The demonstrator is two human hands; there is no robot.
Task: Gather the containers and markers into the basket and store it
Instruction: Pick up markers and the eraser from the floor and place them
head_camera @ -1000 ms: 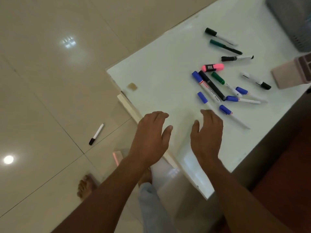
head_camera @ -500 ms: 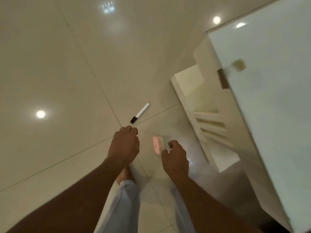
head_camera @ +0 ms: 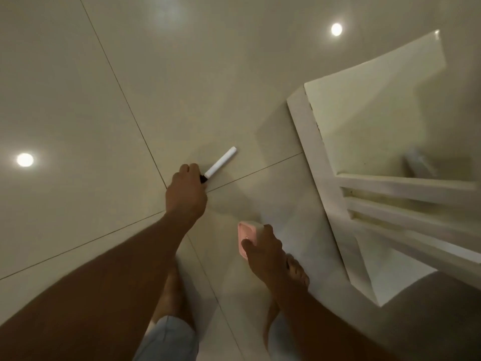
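A white marker (head_camera: 222,161) with a black cap lies on the glossy tiled floor, pointing up and to the right. My left hand (head_camera: 186,194) is down at its black cap end, with the fingers curled around that end. A small pink container (head_camera: 246,231) sits on the floor nearer to me. My right hand (head_camera: 263,251) grips it, thumb on its top face and fingers down its right side. The basket and the other markers are out of view.
The white table frame (head_camera: 309,142) with its slatted lower rails (head_camera: 406,204) stands close on the right. My bare feet (head_camera: 173,290) stand on the floor tiles below my arms. Ceiling lights reflect in the floor.
The view has dropped from the tabletop to the floor. Both hands have come down: the left has reached the marker's cap and the right has closed on the pink container.
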